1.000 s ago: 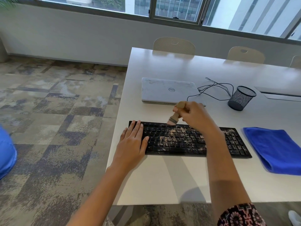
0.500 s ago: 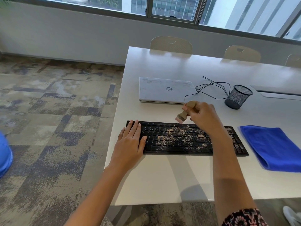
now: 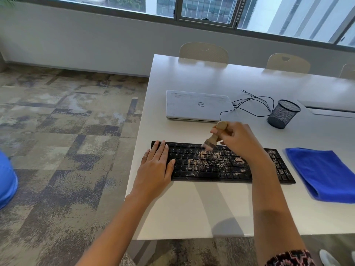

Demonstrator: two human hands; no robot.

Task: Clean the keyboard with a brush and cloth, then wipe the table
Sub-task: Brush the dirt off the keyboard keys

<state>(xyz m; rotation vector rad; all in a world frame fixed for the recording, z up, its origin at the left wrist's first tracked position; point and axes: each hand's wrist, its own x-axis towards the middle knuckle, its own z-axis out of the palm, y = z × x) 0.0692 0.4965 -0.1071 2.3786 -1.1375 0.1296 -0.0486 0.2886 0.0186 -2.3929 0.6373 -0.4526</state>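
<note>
A black keyboard strewn with pale dust lies on the white table. My left hand rests flat with straight fingers on the keyboard's left end. My right hand grips a small wooden brush by its handle, bristles down at the keyboard's top rows near the middle. A folded blue cloth lies just right of the keyboard.
Behind the keyboard lie a shut white laptop, a loose black cable and a black mesh pen cup. Chairs stand at the table's far side. The table's left edge drops to carpet, where something blue shows.
My right hand swung the brush right and up off the keys, then back down to the top rows. The left hand stayed on the keyboard's left end.
</note>
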